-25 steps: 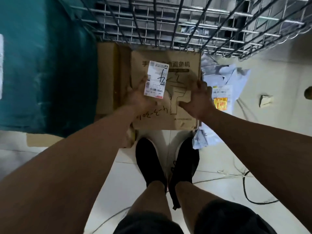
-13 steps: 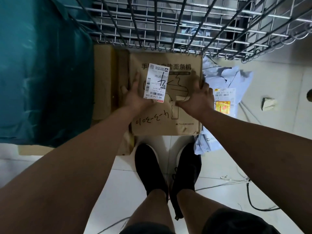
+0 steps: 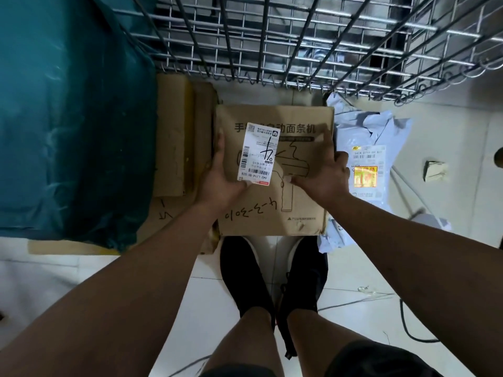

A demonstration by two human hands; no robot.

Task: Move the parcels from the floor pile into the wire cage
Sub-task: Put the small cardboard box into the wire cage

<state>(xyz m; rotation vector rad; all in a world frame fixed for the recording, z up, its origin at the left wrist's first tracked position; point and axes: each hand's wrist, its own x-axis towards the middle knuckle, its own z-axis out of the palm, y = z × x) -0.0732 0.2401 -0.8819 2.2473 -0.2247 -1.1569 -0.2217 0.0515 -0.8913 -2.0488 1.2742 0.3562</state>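
Observation:
I hold a brown cardboard box with printed text, handwriting and a white shipping label in front of me, above my black shoes. My left hand grips its left edge, thumb on top by the label. My right hand holds the right side, fingers stretched along the top toward the right edge. The wire cage fills the top of the view, its lower rim just beyond the box.
Flat cardboard boxes lie on the floor left of the held one. A grey poly mailer with a label lies at the right. A large teal bag stands at the left. A black cable and a paper scrap lie on the tiles.
The box has come away from the cage's rim toward me, and a gap of floor shows between them. Both hands have stayed on the box.

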